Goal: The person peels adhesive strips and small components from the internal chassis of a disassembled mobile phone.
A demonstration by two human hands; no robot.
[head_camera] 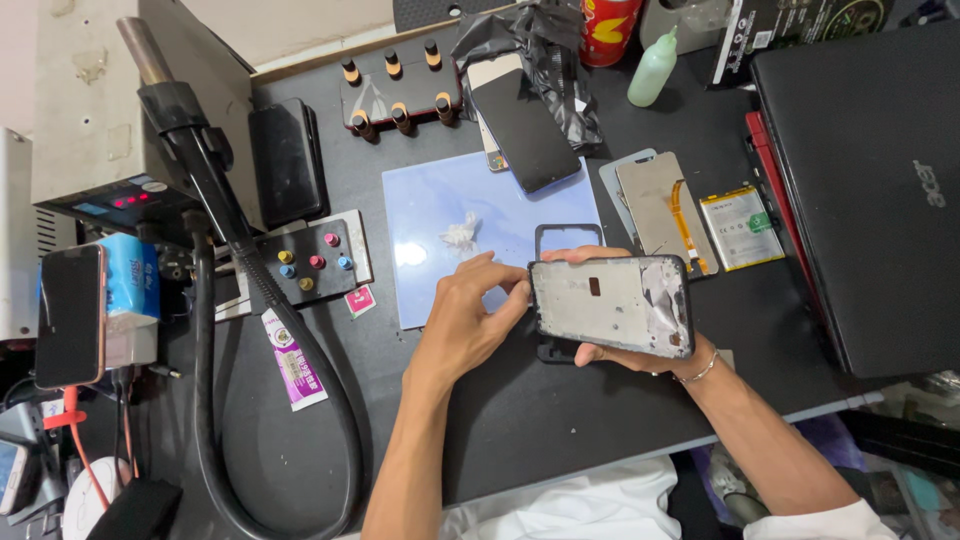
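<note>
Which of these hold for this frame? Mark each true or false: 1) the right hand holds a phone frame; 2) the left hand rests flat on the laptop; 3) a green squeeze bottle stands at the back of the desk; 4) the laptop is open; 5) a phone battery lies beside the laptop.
1) True: the right hand grips the phone frame from beneath.
2) False: the left hand pinches the frame's left edge, away from the laptop.
3) True: the green squeeze bottle stands upright there.
4) False: the laptop's lid is closed.
5) True: the phone battery lies just left of it.
</note>
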